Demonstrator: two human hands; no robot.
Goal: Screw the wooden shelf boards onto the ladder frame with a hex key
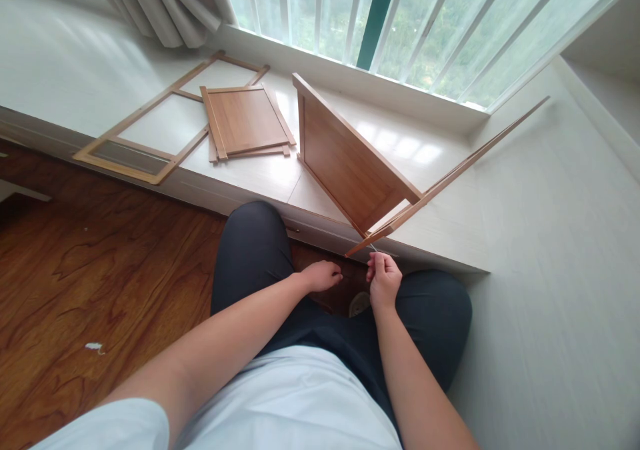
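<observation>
My right hand [384, 281] is closed around a thin metal tool [374, 247], mostly hidden by the fingers. Its tip meets the lower end of a wooden side frame [440, 185], which leans up to the right. A wooden panel [350, 160] stands on edge against that frame, joined or touching near its right end; I cannot tell which. Above my left thigh, my left hand [323, 276] hangs with fingers curled inward. Whatever it holds, if anything, is hidden.
Stacked wooden panels [247, 120] lie on the white window ledge [280, 177], partly over an open wooden frame [143, 110]. A grey curtain [165, 3] hangs behind. To the right rises a pale wall panel [560, 237]. A white scrap [93, 347] lies on the wooden floor [125, 270].
</observation>
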